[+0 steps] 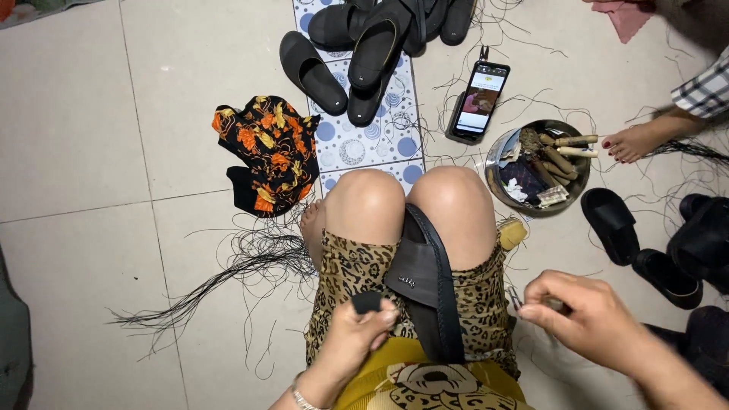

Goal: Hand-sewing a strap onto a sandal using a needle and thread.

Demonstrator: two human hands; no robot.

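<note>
A black sandal (425, 273) is held upright between the knees of a seated person, its strap side turned to the left and its lower end resting against the leopard-print lap. A small black piece (367, 302) is pinched between the thumb and fingertips of the left hand (351, 342), just to the left of the sandal; the fingers are pressed together around it. A thin metal tool (515, 298), seemingly a needle or awl, is gripped by the curled fingers of the right hand (583, 313), to the right of the sandal and apart from it. Whether thread is attached to the tool cannot be told.

A heap of black sandals (372, 38) is seen at the top, partly on a strip of blue-dotted tiles (372, 140). A phone (478, 100) with a lit screen is propped beside them. A round metal bowl (495, 181) filled with wooden-handled tools and scraps is placed right of the knees, and a yellowish lump (512, 232) lies just below it. An orange-and-black flowered cloth (266, 152) is spread on the left. Loose black threads (228, 281) are scattered over the floor. Another person's bare foot (630, 143) is visible at the right, with more black sandals (645, 247) below it.
</note>
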